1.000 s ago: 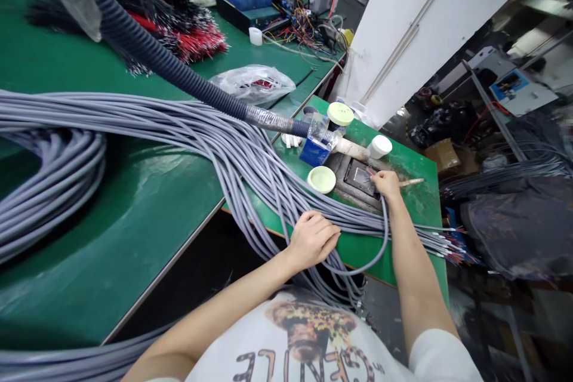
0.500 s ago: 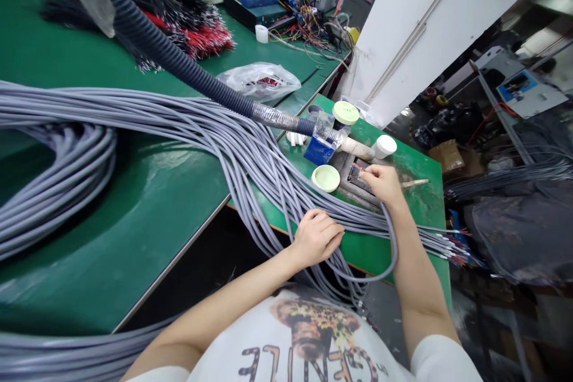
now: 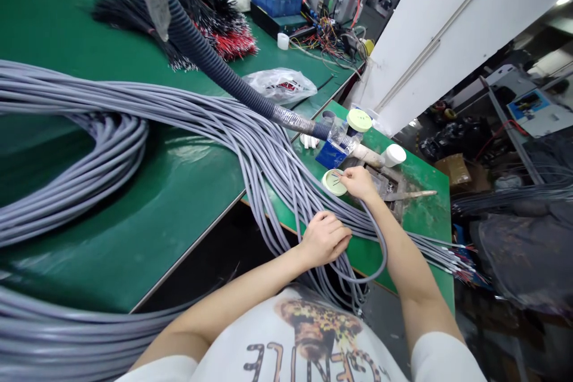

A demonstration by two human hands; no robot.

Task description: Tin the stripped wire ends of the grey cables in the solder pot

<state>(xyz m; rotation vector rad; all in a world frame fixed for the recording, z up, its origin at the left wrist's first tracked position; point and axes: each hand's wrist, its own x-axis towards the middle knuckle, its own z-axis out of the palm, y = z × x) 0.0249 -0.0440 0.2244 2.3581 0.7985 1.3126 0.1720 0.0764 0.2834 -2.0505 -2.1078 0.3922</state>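
Note:
My right hand (image 3: pixel 358 182) pinches the stripped end of one grey cable (image 3: pixel 378 249) and holds its thin wire tips over a pale green round dish (image 3: pixel 333 182). That cable loops down and back under my wrist. My left hand (image 3: pixel 326 237) rests with curled fingers on the thick bundle of grey cables (image 3: pixel 250 143) where it crosses the small green table (image 3: pixel 421 215). Just right of the dish lies a dark metal solder pot (image 3: pixel 388 182).
A black corrugated hose (image 3: pixel 215 65) runs down to a blue box (image 3: pixel 331 154). Two white-lidded jars (image 3: pixel 359 121) (image 3: pixel 394 155) stand behind. Cable coils (image 3: pixel 80 173) lie on the big green bench (image 3: pixel 188 191); a plastic bag (image 3: pixel 280 83), red and black wires and a blue bin sit farther back.
My right hand moved the cable end left, from the dark solder pot to the pale green dish. My left hand stayed on the bundle. The view shifted right.

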